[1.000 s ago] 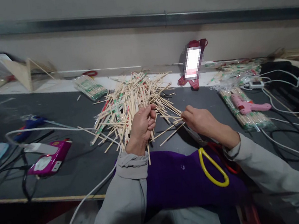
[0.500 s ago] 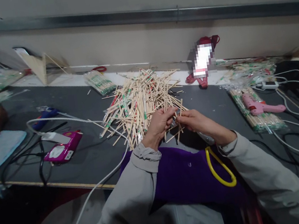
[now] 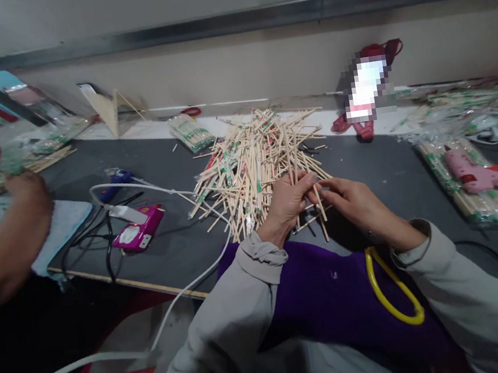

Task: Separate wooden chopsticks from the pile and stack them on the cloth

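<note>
My left hand (image 3: 286, 203) is closed around a few thin wooden chopsticks (image 3: 290, 159), which point up and away over the pile. Close beside it, my right hand (image 3: 355, 202) has its thumb and fingers pinched at another chopstick (image 3: 321, 204), slanting down between the hands; the fingertips partly hide the grip. Both hands hover at the near right edge of a big loose heap of chopsticks (image 3: 252, 161), some in clear wrappers with green or red print. Under my forearms lies purple cloth (image 3: 310, 289) with a yellow loop (image 3: 386, 290).
A pink glue gun (image 3: 474, 173) rests on bundled wrapped chopsticks (image 3: 459, 197) at right. To the left are a magenta power socket (image 3: 141, 229), a blue tool (image 3: 114, 184) and white cable (image 3: 196, 274). A lit phone (image 3: 367, 89) stands behind. A co-worker's arm (image 3: 11, 244) works far left.
The view has swung left, so everything sits further right and more of the co-worker shows. The chopstick at my right fingers has tilted, its lower end now leaning right.
</note>
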A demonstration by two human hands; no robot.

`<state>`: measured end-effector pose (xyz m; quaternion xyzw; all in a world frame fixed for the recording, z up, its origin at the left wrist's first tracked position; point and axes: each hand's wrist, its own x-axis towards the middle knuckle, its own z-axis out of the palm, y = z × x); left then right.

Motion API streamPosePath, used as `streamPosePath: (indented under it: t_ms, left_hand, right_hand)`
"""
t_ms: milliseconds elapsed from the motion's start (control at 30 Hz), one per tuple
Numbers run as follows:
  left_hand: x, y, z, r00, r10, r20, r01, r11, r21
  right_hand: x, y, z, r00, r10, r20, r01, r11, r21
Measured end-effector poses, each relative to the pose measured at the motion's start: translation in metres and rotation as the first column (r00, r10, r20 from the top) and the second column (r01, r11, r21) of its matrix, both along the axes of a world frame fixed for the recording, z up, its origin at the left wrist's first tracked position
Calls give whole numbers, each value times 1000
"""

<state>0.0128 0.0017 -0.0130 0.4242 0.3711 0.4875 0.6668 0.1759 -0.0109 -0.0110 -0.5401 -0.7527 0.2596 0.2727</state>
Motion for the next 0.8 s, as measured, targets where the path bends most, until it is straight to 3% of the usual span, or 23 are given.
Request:
streamPosePath:
  t_ms: [100,233,333,567,700,800]
  left_hand:
    - [3,0,-1,1000,16,8,-17,1000,10]
    - [4,1,-2,999,13,38,-12,1000,-9]
    - [2,2,-4,999,8,42,-7,1000,-25]
    - [-4,10,-6,991,122,53,-120,992,-36]
    - [-8,15,-6,966,240,96,-233,970,-71]
    - [-8,15,-5,960,273,62,-269,961,-70]
  right_hand:
    - [0,-4,3,994,-32,-102,31,999,-13]
    - [-1,-7,2,933,72,-353,-157,964,-216]
    - [-2,-7,-1,879,26,-475,-195,931,-310]
    - [4,-10,9,893,64,-446,-284,847,-449]
    - [16,-9,16,886,78,-457,-310,832,-459]
    - [22,-7,17,856,-20,-517,-261,846,-465]
